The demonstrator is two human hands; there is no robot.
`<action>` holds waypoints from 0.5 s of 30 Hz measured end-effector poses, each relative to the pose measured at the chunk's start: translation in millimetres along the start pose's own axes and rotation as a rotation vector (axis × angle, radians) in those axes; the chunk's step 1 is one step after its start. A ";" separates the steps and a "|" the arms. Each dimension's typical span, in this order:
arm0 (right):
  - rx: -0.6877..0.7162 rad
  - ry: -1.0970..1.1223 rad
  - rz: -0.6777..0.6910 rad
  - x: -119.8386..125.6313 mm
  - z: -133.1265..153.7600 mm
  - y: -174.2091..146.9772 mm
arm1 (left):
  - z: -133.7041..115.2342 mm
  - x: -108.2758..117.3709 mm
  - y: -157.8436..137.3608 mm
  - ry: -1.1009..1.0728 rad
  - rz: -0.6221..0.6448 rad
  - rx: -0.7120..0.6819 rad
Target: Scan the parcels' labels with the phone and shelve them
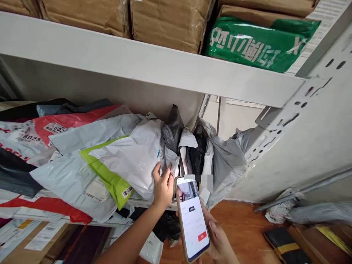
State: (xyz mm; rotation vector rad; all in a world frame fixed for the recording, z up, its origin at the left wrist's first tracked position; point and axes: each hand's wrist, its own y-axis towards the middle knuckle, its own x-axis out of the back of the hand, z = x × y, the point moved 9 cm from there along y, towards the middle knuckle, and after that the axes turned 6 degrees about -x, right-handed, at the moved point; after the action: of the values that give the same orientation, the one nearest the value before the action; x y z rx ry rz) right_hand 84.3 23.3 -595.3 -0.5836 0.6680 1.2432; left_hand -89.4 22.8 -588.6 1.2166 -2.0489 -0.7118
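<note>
In the head view, my right hand point(220, 240) grips a smartphone point(191, 220) in a brown case. Its lit screen has a picture at the top and a red button near the bottom. My left hand point(162, 189) is just left of the phone, its fingers apart and bent against the parcels. They touch the right edge of a white mailer bag point(132, 154) and reach toward a small light-grey bag point(172, 159). A lime-green mailer bag point(106, 172) lies under the white one. Black and white packages point(196, 157) stand upright beyond the phone.
A white shelf beam point(154, 69) runs overhead, with cardboard boxes point(170, 22) and a green-wrapped parcel point(247, 44) above it. Several mailers with labels pile up to the left. A grey bag point(225, 157) leans by the perforated post point(291, 113). More parcels point(288, 245) lie on the wooden floor.
</note>
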 end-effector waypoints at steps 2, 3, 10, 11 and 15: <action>-0.006 -0.015 0.023 -1.7 8.4 7.7 | 0.2 3.1 5.9 0.109 0.063 -0.112; -0.010 -0.024 0.036 -2.4 12.1 11.6 | 0.8 4.0 8.9 0.142 0.099 -0.159; -0.126 -0.007 0.167 7.7 9.6 31.5 | 9.3 -8.5 11.4 0.160 0.379 -0.304; -0.141 -0.008 0.169 11.5 8.0 33.6 | 10.6 -10.7 8.8 0.146 0.402 -0.300; -0.234 -0.074 0.166 19.6 7.2 41.8 | 15.5 -15.2 0.9 0.068 0.476 -0.233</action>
State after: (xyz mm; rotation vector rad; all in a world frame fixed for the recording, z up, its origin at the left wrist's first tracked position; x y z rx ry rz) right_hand 48.2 50.8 -606.6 -0.6814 0.5198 1.5037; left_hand -96.1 38.8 -601.8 0.5809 -2.0228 -0.6420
